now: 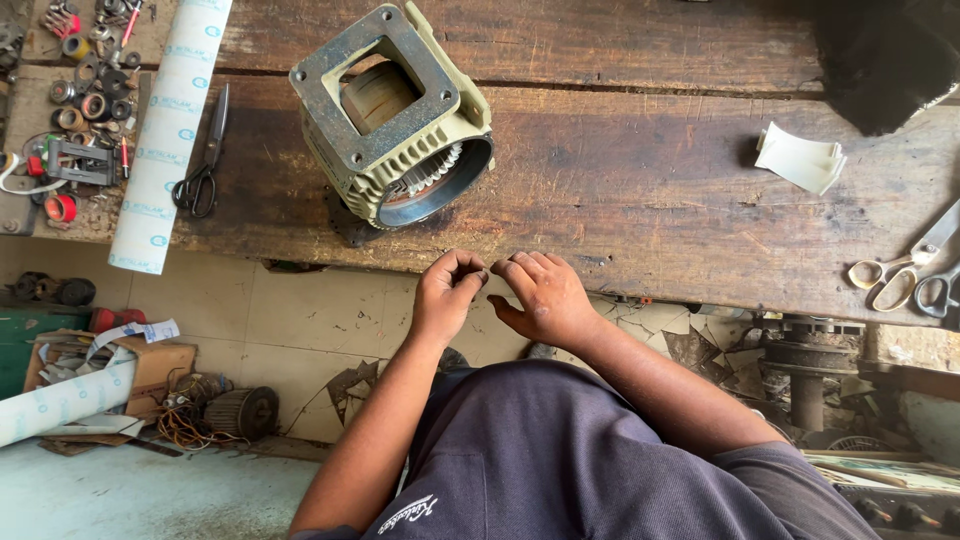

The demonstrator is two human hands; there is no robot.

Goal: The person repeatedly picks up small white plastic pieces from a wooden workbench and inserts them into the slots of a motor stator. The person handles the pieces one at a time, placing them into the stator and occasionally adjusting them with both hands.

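Observation:
A grey-green motor stator housing (392, 115) lies on its side on a worn wooden bench (640, 180), its open round end with copper windings facing the front edge. My left hand (446, 295) and my right hand (541, 296) meet at the bench's front edge just below the housing. Their fingers are curled and the fingertips pinch together; whatever sits between them is too small to see. Neither hand touches the housing.
A white paper roll (168, 130) and black scissors (203, 170) lie left of the housing. Small bearings and parts (85, 100) crowd the far left. A folded white paper piece (800, 157) and two scissors (915, 275) lie at right. Floor below holds clutter and a motor (240, 412).

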